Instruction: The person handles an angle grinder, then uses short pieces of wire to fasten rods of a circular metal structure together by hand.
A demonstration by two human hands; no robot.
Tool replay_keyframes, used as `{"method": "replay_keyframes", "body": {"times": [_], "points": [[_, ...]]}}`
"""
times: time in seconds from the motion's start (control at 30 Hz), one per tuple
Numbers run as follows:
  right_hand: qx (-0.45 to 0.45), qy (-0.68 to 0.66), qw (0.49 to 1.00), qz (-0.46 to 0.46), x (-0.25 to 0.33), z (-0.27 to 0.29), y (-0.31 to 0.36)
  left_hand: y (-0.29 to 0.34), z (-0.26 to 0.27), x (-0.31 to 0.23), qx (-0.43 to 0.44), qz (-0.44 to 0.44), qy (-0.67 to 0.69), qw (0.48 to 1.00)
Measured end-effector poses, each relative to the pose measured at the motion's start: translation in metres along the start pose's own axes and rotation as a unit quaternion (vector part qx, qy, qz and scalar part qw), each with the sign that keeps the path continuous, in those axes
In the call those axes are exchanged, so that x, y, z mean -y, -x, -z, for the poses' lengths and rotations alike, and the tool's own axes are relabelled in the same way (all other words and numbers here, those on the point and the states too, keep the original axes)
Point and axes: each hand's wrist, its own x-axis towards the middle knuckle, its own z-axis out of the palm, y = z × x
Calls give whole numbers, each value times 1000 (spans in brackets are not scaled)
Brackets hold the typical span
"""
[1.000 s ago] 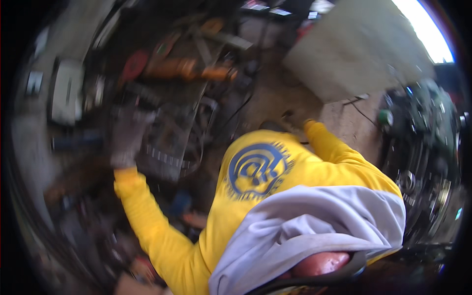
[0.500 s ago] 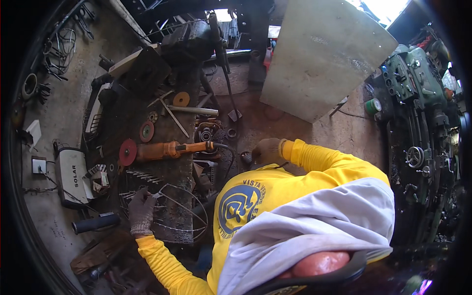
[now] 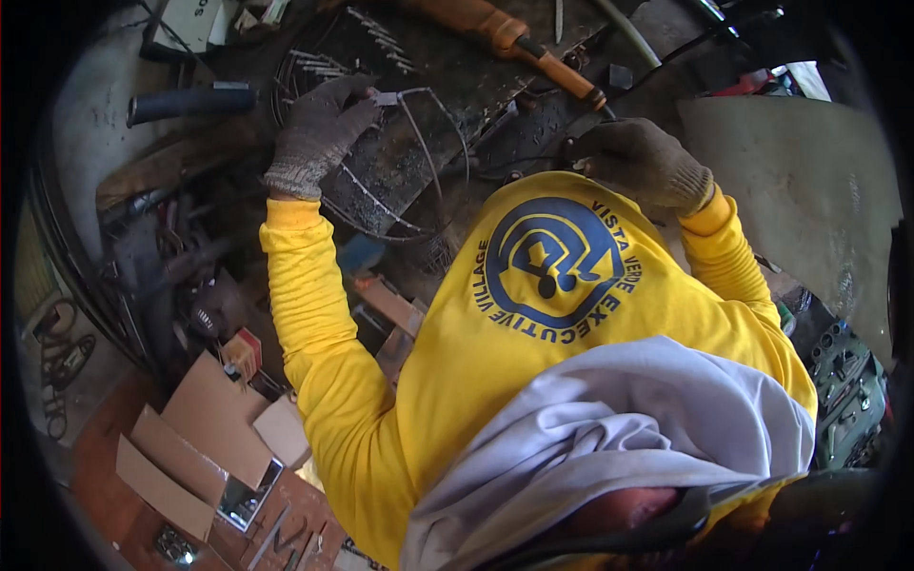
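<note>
My left hand, in a grey-brown knit glove, is closed at the corner of a bent wire frame. A small pale metal tab shows at its fingertips, against the frame. The frame's loops lie over the dark workbench top and reach past its near edge. To the right, my gloved right hand is closed in front of my chest, around something dark that its fingers mostly hide. Just beyond it lies an orange angle grinder, its handle end and cord pointing toward that hand.
Several short metal rods lie on the bench beyond my left hand. A dark cylinder is at the left. An open cardboard box stands on the reddish surface at lower left. A large metal sheet is on the right.
The view has swung, bringing the cardboard box into sight at lower left. My right hand now appears nearer the grinder's handle end. My left hand stays at the wire frame.
</note>
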Motion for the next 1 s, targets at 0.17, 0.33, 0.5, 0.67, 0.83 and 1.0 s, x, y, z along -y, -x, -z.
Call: {"method": "replay_keyframes", "body": {"times": [0.17, 0.33, 0.5, 0.67, 0.83, 1.0], "points": [[-24, -73, 996, -55, -3, -4, -25, 2, 2, 5, -18, -37, -37, 998], [3, -66, 998, -13, 3, 2, -43, 1, -2, -3, -15, 5, 13, 1000], [32, -57, 998, 1, 3, -15, -50, 4, 0, -18, -14, -72, -177, 981], [30, -50, 996, 60, -4, -26, -61, 12, 7, -45, 30, -42, -255, 966], [34, -74, 995, 64, 7, -36, -57, 30, 9, -28, -17, -123, -257, 959], [50, -99, 993, 43, 9, -37, -62, 38, -8, -36, -102, -69, -217, 968]]}}
